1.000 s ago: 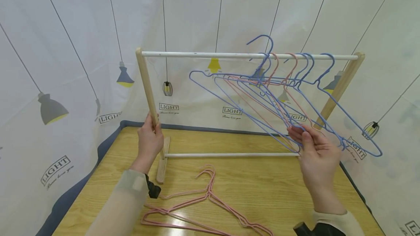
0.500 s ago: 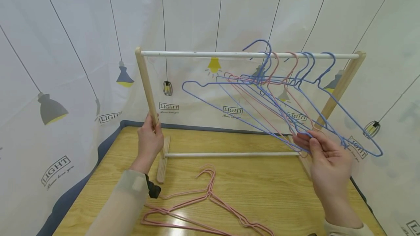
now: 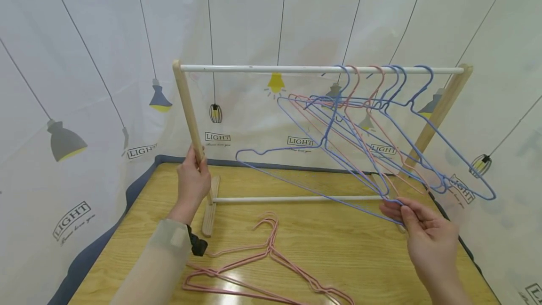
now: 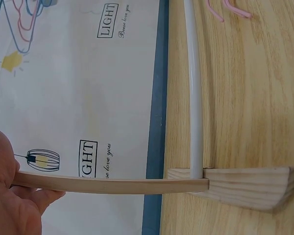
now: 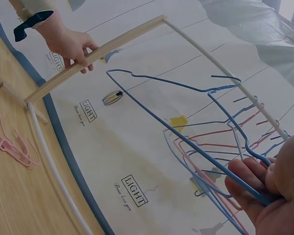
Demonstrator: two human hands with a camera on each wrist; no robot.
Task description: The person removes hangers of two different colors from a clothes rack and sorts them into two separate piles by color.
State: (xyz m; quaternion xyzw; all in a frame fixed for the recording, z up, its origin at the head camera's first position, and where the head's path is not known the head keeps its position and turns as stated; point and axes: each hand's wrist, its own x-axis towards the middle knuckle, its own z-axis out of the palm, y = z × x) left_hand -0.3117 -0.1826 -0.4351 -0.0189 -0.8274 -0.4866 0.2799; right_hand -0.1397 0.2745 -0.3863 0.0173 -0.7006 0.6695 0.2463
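My right hand (image 3: 429,234) pinches the right end of a blue wire hanger (image 3: 329,128). That hanger is tilted in front of the rack, its hook below the white top rail (image 3: 254,68) in the head view. Its long lower bar runs into the same hand (image 5: 264,191) in the right wrist view. On the far left, my left hand (image 3: 192,185) grips the upright wooden post (image 3: 189,112) of the rack. Several blue and pink hangers, such as a blue hanger (image 3: 450,149) at the right end, hang from the rail's right half.
Two or more pink hangers (image 3: 270,248) lie on the wooden table (image 3: 360,248) in front of the rack. A lower white bar (image 3: 288,199) joins the rack's wooden feet, including the left foot (image 4: 255,188). A lamp-printed cloth (image 3: 106,36) surrounds the table.
My right hand has moved down and to the right with the blue hanger. The hanger's hook has dropped from above the rail to below it. My left hand has stayed on the post.
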